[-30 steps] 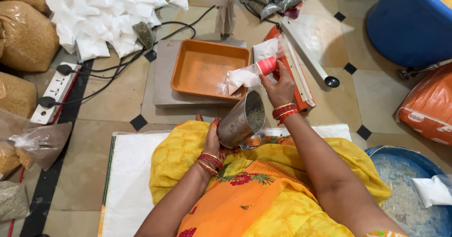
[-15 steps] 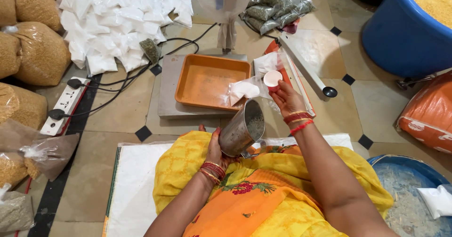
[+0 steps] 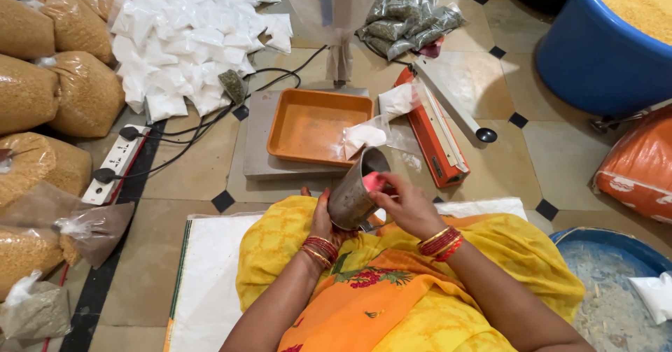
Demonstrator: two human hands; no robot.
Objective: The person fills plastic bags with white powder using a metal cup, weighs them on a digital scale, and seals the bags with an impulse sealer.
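Two hands just below the orange tray (image 3: pixel 315 124): left hand (image 3: pixel 323 219) fingers clamped around steel cup (image 3: pixel 355 187); right hand (image 3: pixel 406 205) fingers pinched together on pink scoop (image 3: pixel 372 181) at the cup's mouth

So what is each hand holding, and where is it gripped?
The left hand grips the steel cup around its lower body. The right hand pinches a small pink scoop at the cup's rim.

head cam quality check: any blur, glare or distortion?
Head view: even, soft light with faint shadows; the right hand and the pink scoop at the steel cup are slightly motion-blurred; mild glare on the clear bag at top; wide-angle bending at the edges.
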